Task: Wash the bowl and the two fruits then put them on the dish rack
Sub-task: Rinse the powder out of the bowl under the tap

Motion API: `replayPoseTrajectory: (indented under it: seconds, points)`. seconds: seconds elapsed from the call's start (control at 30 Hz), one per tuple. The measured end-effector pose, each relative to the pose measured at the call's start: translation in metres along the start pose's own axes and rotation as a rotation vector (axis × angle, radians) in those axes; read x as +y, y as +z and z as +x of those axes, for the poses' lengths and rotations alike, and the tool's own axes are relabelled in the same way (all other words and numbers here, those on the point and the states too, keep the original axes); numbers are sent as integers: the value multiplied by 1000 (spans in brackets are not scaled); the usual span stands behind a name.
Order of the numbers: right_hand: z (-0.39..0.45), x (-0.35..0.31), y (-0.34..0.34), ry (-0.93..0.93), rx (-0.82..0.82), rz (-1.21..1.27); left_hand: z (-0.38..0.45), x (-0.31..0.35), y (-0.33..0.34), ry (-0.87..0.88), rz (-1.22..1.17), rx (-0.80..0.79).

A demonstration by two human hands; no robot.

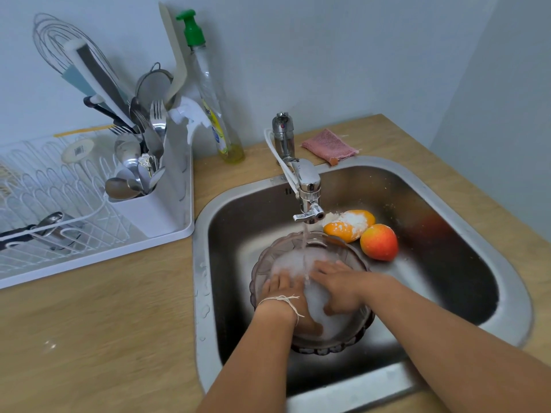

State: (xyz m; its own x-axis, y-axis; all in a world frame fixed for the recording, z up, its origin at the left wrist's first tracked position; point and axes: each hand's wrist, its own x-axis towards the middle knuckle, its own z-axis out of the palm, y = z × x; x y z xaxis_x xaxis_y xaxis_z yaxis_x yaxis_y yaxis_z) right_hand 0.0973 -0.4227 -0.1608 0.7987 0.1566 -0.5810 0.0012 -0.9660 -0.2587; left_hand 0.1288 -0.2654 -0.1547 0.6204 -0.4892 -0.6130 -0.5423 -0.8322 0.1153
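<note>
Hands: both were inside the bowl (311, 289) under the running water; the left hand (287, 296) lay flat, fingers spread on the soapy inner surface, and the right hand (338, 289) was likewise spread and pressing down; neither was closed around anything.
Bowl, place: it sat upright in the sink (441, 204), near the front left of the basin, directly below the tap (307, 189).
Bowl, handling: clear and scalloped, it looked like glass or hard plastic, which I could not tell; stiff, perhaps breakable, and slippery with foam. Best taken by the rim with both hands, thumbs inside, after rinsing.
Bowl, direction: round, so no long axis; the mouth faced up, tipped slightly toward the person.
Orange fruit (350, 228): it lay in the sink just beyond the bowl, partly coated in white powder or foam; oval, long axis running left to right, rising a little to the right.
Red fruit (379, 242): touching the orange one on its right; roundish, firm-looking, wet skin likely slick; a whole-palm hold would suit.
Dish rack (59, 198): on the table to the left, well apart from the sink, with cutlery in its holder.
Stage: judged as bowl washing under way, fruits not yet washed.
</note>
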Motion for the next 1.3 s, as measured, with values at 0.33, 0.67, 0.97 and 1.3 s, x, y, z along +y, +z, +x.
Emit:
replayPoseTrajectory:
  seconds: [0.33, 0.67, 0.97, 1.3]
  points:
    - [-14, -6, -9, 1, -71, 95, 2, 4, -1, 36, -60, -14]
    - [-21, 7, -25, 4, 356, 195, 3, 7, -17, 39, -217, 152]
    - [-71, -29, -2, 457, 693, 500, -17, -8, -22, -351, -385, 262]
    - [-54, -23, 4, 677, 300, 714, -20, -13, -29, -327, -548, 402]
